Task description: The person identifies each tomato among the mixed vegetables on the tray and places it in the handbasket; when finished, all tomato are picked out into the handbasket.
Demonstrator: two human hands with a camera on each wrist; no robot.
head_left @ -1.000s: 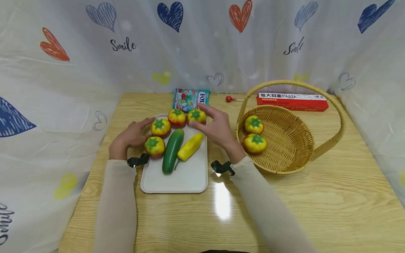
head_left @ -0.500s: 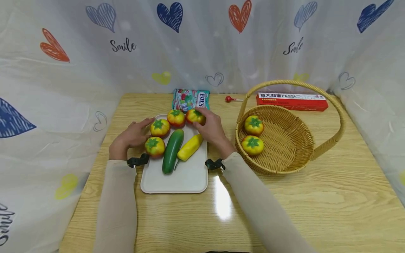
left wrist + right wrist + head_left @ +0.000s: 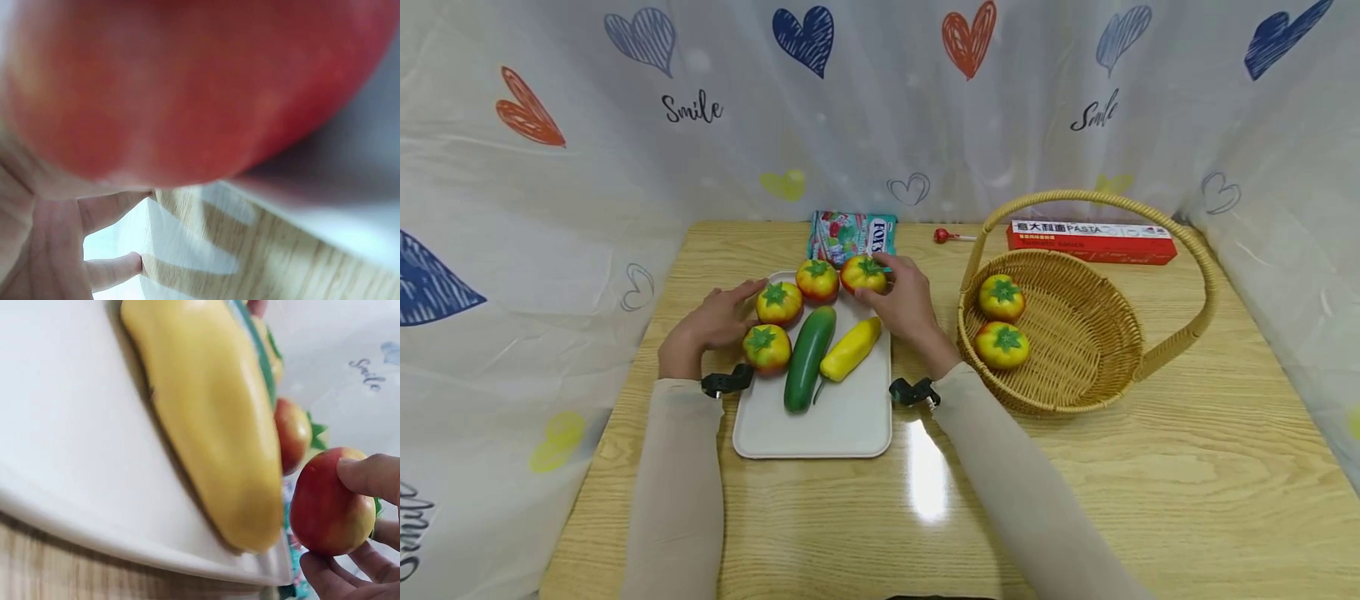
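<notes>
At the tray's far right corner my right hand [image 3: 908, 302] holds a red-and-yellow tomato [image 3: 863, 275] with a green star-shaped top. The right wrist view shows the thumb and fingers round this tomato [image 3: 332, 501]. By the tray's left edge, my left hand [image 3: 713, 320] lies beside two similar tomatoes, the upper one [image 3: 779, 303] and the lower one [image 3: 767, 349]. In the left wrist view its fingers [image 3: 112, 272] are spread, with tips at the table. Another tomato [image 3: 817, 281] sits at the tray's back. A green cucumber [image 3: 809, 360] and a yellow pepper [image 3: 851, 350] lie on the white tray [image 3: 812, 440].
To the right stands a wicker basket [image 3: 1078, 367] with a tall handle; it contains two tomatoes [image 3: 1002, 346]. Behind it lies a red pasta box [image 3: 1090, 243]. A lollipop [image 3: 942, 236] and a candy bag [image 3: 842, 237] are along the table's back, before a patterned curtain.
My right hand has moved slightly left and its fingers have come round the back right tomato. The lower tomato in the basket has rocked a little. The left hand has stayed put.
</notes>
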